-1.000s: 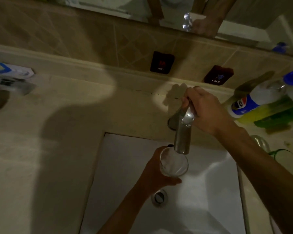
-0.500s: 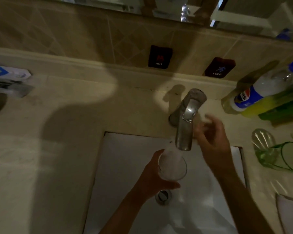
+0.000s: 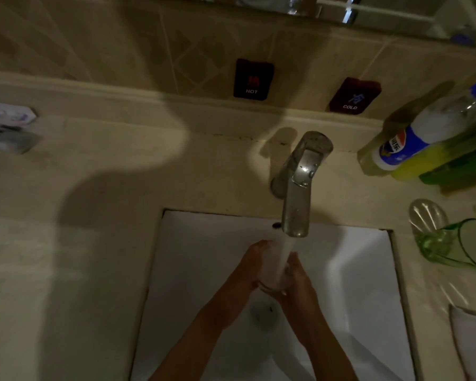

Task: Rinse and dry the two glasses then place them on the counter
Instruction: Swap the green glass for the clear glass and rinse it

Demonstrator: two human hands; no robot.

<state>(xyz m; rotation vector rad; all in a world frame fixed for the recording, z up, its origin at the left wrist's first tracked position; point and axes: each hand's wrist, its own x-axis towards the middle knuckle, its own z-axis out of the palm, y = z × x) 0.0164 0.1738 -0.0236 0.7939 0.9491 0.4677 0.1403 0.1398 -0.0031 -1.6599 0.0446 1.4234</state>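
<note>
Early days here: my left hand (image 3: 242, 273) and right hand (image 3: 300, 284) both wrap the first glass (image 3: 272, 273) under the tap (image 3: 297, 204), water running over the sink (image 3: 204, 270). Green glass (image 3: 451, 243) lies tipped on the counter (image 3: 80, 257) at right, looks unrinsed. Drying's all left.

A metal tap (image 3: 297, 188) with a dull brushed sheen stands over a smooth, glossy white sink (image 3: 193, 270). The counter (image 3: 94, 243) is matt beige stone, faintly mottled. Glazed tan tiles (image 3: 121, 37) line the wall. A green-tinted clear glass (image 3: 456, 243) lies beside shiny plastic bottles (image 3: 412, 144).
</note>
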